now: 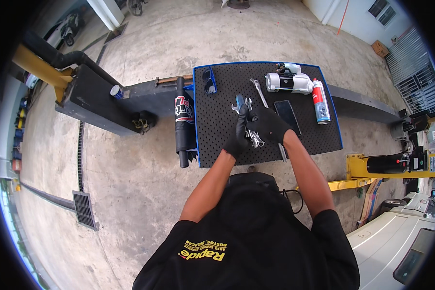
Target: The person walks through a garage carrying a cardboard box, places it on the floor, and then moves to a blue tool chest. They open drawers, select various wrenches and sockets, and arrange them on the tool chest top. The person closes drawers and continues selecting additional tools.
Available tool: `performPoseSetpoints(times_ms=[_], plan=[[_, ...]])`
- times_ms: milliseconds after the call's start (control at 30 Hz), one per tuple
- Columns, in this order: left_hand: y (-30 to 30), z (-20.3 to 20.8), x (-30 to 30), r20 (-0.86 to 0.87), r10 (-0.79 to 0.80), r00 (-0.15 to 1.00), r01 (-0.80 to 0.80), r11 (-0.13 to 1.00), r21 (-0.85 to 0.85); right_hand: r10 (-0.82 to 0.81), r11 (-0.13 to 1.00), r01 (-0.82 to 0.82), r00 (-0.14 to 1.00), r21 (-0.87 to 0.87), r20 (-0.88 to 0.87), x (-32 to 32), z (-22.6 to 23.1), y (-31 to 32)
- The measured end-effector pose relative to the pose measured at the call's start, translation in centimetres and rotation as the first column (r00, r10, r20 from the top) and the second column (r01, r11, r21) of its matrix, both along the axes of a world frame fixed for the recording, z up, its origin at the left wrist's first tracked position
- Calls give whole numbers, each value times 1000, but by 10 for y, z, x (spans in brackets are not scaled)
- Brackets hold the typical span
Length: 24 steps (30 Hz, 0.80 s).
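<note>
holding wrenches over the surface, just left of the phone — left hand clamped on them, right hand tight alongside, can't tell its grip. i'd keep them low, ends fanned, easing one out at a time — loose bunches slip.

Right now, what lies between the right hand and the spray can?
The phone lies there, flat on the black tabletop, between the right hand and the spray can; the head view shows it.
</note>
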<state>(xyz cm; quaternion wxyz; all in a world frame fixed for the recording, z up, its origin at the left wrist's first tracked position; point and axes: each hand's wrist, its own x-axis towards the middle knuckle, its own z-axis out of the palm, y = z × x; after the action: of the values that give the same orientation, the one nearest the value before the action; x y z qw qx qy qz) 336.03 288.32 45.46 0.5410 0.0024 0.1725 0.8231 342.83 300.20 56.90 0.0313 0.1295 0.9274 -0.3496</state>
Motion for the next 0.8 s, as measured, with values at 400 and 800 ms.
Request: performPoseSetpoints(times_ms=[400,800], plan=[[-6,-1,30,188,123,974,-108,990,-90,-179,983,183,944,-12,-277,-7,-21,-15],[-17,-24,7,320,-74,945,-24,956,292,-315,808,221,945,547,84,115,-75,10]])
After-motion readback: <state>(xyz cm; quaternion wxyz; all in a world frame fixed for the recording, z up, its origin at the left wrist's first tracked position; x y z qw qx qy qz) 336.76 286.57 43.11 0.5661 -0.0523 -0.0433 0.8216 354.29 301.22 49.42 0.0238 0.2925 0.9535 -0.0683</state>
